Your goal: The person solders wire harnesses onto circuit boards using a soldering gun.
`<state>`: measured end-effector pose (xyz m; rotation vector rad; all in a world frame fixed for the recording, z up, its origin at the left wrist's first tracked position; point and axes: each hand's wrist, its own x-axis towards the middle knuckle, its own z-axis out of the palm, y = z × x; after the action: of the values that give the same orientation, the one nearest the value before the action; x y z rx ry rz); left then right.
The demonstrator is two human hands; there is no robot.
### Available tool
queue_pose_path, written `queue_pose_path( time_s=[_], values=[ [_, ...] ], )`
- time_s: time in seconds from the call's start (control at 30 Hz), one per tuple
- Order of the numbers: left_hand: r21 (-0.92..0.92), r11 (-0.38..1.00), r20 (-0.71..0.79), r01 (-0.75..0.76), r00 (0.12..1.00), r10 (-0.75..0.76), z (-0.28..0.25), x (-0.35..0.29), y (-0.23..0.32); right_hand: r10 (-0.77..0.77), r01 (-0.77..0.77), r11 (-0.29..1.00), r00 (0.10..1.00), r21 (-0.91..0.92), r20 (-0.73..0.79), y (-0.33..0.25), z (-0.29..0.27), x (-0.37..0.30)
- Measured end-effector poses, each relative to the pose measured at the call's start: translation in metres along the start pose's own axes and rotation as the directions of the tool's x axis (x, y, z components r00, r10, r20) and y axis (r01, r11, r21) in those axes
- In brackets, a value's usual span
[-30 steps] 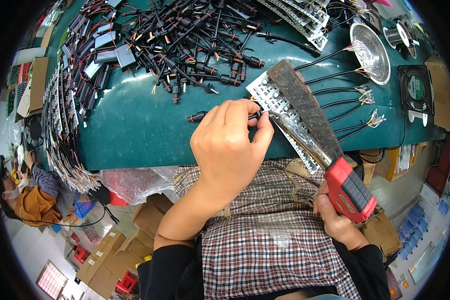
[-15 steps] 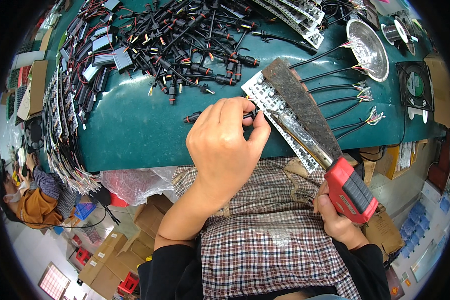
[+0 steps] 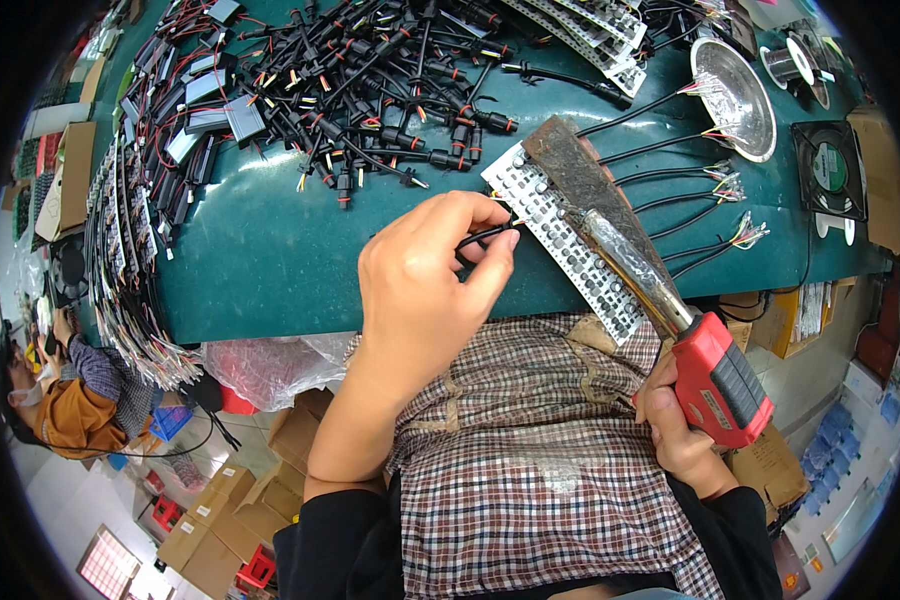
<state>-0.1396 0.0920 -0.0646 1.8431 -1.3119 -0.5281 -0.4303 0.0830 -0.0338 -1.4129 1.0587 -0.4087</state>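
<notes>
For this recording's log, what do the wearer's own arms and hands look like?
The left hand and right hand are ungloved, with no watch visible. Plain black fabric sleeves cover the upper arms; the left forearm is bare.

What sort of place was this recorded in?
Probably an electronics assembly workshop: the right hand holds what looks like a red soldering iron near a white circuit board, and black cables lie heaped on the green table.
</notes>
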Motion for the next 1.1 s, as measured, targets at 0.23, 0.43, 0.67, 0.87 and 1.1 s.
queue_pose_path(
  time_s=[0.23, 0.43, 0.67, 0.87, 1.1],
  values=[
    [-0.115, 0.993, 0.088, -0.030, 0.995, 0.040, -0.010, 0.008, -0.004, 0.013, -0.013, 1.000, 1.000, 0.019, -0.016, 0.000, -0.002, -0.002],
    [-0.076, 0.995, 0.114, -0.062, 0.991, 0.071, -0.012, 0.008, -0.008, 0.021, -0.020, 0.998, 1.000, 0.053, -0.016, 0.001, -0.003, -0.005],
    [-0.041, 0.998, 0.159, -0.049, 0.986, 0.055, -0.015, 0.011, -0.004, 0.030, -0.029, 0.999, 0.999, 0.035, -0.014, 0.000, -0.003, -0.005],
    [0.008, 0.985, 0.156, -0.171, 0.973, 0.167, -0.017, 0.016, -0.006, 0.012, -0.010, 0.998, 1.000, 0.061, -0.029, 0.002, -0.002, -0.006],
    [0.061, 0.932, 0.125, -0.358, 0.929, 0.348, -0.018, 0.024, -0.011, -0.008, 0.012, 0.994, 0.999, 0.106, -0.037, 0.004, -0.002, -0.004]
  ],
)
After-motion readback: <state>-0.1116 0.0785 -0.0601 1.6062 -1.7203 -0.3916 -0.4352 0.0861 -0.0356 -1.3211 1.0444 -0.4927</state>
